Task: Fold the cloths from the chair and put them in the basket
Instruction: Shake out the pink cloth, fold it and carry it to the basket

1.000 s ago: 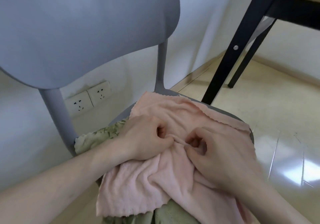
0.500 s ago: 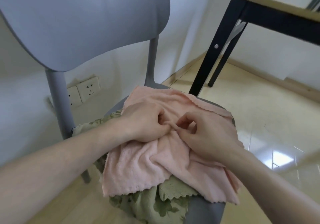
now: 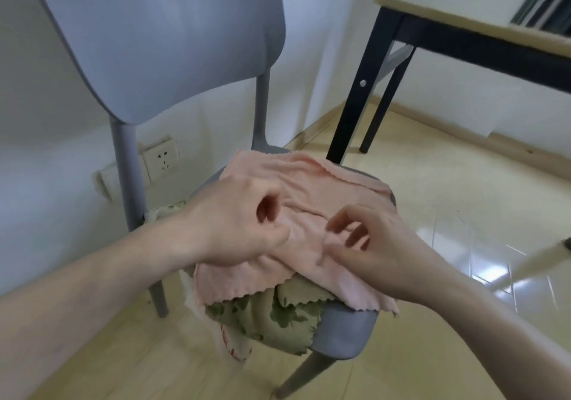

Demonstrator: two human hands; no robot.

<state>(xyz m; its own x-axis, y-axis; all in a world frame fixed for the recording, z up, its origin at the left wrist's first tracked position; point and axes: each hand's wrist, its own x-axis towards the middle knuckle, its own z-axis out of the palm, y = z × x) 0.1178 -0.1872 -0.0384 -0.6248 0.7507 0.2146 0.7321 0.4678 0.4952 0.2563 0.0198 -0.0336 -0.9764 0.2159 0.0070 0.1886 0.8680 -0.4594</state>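
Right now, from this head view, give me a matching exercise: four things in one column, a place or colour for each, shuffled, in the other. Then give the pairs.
Things:
1. pink cloth
2. green patterned cloth
3. chair
4. table

Descriptions:
A. grey, holds the pile
B. top of the pile, under both hands
C. black legs, upper right
D. beneath the top cloth, hanging over the seat's front

Pairs: 1-B, 2-D, 3-A, 4-C

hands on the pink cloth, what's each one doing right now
Left hand: fingers curled, pinching a ridge of the pink cloth.
Right hand: fingers loosely spread, thumb on the pink cloth, holding nothing clearly.
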